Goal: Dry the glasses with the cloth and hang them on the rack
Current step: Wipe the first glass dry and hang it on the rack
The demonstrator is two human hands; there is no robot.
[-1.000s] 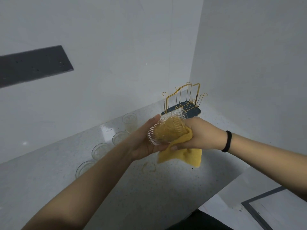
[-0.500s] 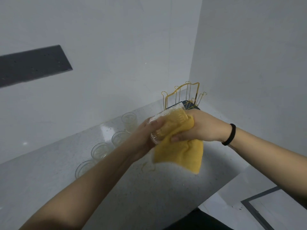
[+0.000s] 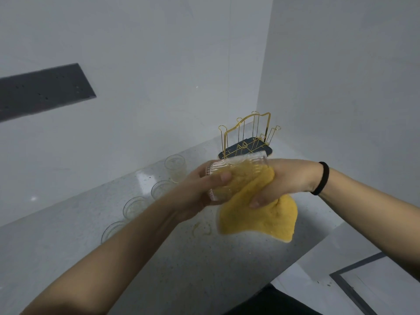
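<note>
Nearest: two bare forearms reach in from the bottom edge over a grey speckled counter (image 3: 159,269). Left hand (image 3: 195,196) grips a ribbed clear glass (image 3: 236,169) round its base end, thumb curled over the near side, other fingers wrapped behind & mostly hidden. Glass is held in the air above the counter, lying on its side: long axis runs roughly left-right w/ the right end tilted a bit higher. Mouth points right, toward the right hand (image 3: 288,180).

Inside the glass: a yellow cloth (image 3: 256,214) is stuffed in, showing through the ribbed wall. Rest of the cloth spills out of the mouth & hangs down below the right hand, lower corner near the counter; can't tell if it touches. Right hand's fingers are bunched round the cloth at the glass mouth, thumb pressed on the fabric underneath. Black band (image 3: 322,178) on the right wrist.

A few yellowish specks on the counter under the hands.

Further back, left of the hands: four more clear ribbed glasses (image 3: 134,206) stand on the counter in a row running away toward the wall, apart from each other, nothing seen in them.

Farthest, in the corner: gold wire rack (image 3: 247,135) on a dark tray (image 3: 241,145), pegs upright, no glass on it. Pale walls behind; dark panel (image 3: 41,89) on the left wall.
</note>
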